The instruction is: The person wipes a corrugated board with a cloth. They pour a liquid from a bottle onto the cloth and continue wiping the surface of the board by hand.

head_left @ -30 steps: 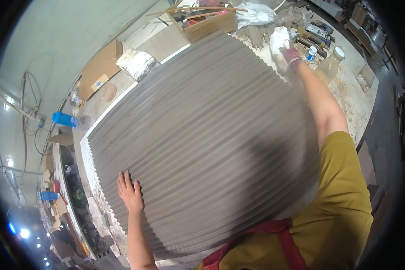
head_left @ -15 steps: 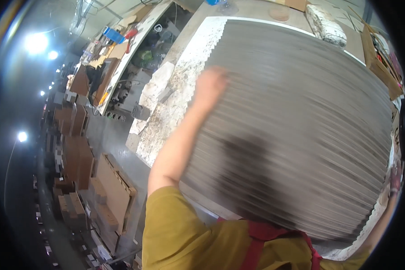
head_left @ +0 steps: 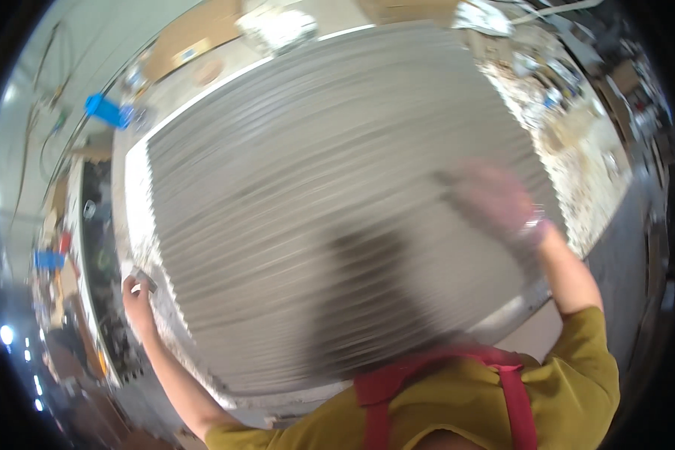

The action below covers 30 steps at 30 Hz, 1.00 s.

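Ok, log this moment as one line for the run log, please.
left hand: gripping near-left edge of ribbed grey panel | right hand: on panel surface, gloved, blurred | cluttered bench: at right

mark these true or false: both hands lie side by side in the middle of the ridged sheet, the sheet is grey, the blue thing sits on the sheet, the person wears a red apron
1. Both hands lie side by side mid-sheet: false. The left hand is at the left edge of the large grey corrugated sheet; the right hand is over its right part.
2. The sheet is grey: true.
3. The blue plastic object sits on the sheet: false. It lies beyond the sheet's far left corner.
4. Red apron straps cross a mustard shirt: true.
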### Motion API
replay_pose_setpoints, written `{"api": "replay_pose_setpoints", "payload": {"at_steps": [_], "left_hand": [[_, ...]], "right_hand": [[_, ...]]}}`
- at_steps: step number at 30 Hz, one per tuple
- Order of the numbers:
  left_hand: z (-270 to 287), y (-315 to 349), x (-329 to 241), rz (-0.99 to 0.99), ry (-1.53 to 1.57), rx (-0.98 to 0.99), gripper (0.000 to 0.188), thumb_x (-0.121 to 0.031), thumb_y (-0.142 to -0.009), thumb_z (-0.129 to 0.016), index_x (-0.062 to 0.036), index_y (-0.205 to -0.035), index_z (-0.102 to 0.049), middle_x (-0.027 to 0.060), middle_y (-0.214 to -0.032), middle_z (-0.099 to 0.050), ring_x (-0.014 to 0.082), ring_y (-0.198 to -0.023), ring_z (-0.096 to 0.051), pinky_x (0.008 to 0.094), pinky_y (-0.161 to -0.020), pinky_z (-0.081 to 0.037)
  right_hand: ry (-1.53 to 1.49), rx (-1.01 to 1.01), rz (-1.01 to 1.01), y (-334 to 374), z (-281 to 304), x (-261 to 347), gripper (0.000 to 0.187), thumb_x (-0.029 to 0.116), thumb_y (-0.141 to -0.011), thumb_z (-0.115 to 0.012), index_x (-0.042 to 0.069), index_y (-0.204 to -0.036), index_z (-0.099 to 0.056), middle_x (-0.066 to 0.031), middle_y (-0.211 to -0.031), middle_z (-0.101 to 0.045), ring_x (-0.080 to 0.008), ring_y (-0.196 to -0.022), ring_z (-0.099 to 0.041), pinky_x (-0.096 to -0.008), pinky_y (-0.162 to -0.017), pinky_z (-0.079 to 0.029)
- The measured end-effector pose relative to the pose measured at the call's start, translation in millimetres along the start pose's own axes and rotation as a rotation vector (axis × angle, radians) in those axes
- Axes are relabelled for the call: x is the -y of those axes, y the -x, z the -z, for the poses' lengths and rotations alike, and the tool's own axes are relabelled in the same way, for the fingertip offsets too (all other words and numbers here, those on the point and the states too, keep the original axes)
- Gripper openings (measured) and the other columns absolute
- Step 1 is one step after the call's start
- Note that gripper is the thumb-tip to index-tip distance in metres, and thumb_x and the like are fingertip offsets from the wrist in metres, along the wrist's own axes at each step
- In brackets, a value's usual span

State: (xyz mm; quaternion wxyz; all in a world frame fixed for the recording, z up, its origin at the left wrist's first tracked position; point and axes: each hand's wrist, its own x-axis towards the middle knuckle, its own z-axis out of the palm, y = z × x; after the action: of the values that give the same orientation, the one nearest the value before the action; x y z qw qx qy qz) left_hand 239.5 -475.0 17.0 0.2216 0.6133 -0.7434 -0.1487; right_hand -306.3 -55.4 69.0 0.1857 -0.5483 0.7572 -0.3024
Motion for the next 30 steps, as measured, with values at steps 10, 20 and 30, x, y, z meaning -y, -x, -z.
{"api": "replay_pose_setpoints", "payload": {"at_steps": [10, 20, 30], "left_hand": [[-104, 157, -307, -0.485, 1.031, 1.189, 0.047, 0.005, -0.07, -0.071, -0.0054, -0.114, -0.059, 0.0112, -0.126, -0.052, 0.0201, -0.117, -0.05, 0.0342, -0.097, -0.041], [-195, 30, -291, -0.706, -0.058, 0.124, 0.048, -0.027, -0.09, -0.058, -0.0092, -0.133, -0.046, 0.0163, -0.14, -0.041, 0.0349, -0.13, -0.037, 0.0454, -0.105, -0.03], [-206, 36, -303, -0.632, -0.198, 0.151, 0.047, -0.037, -0.093, -0.05, -0.0156, -0.135, -0.045, 0.0112, -0.142, -0.039, 0.0313, -0.134, -0.031, 0.0506, -0.105, -0.025]], "right_hand": [[-1.662, 0.876, -0.27, -32, -117, 28, 0.048, 0.044, -0.093, -0.047, 0.003, -0.116, -0.058, -0.0099, -0.105, -0.063, -0.0167, -0.084, -0.062, -0.0279, -0.07, -0.052], [-0.282, -0.158, -0.088, -80, -35, -5, 0.038, 0.028, -0.089, -0.057, 0.009, -0.122, -0.056, -0.0095, -0.111, -0.061, -0.023, -0.098, -0.06, -0.0344, -0.078, -0.048], [0.606, -0.399, -0.404, -98, 85, -194, 0.024, 0.025, -0.088, -0.051, 0.013, -0.103, -0.065, -0.0159, -0.1, -0.065, -0.0339, -0.093, -0.062, -0.0442, -0.08, -0.049]]}}
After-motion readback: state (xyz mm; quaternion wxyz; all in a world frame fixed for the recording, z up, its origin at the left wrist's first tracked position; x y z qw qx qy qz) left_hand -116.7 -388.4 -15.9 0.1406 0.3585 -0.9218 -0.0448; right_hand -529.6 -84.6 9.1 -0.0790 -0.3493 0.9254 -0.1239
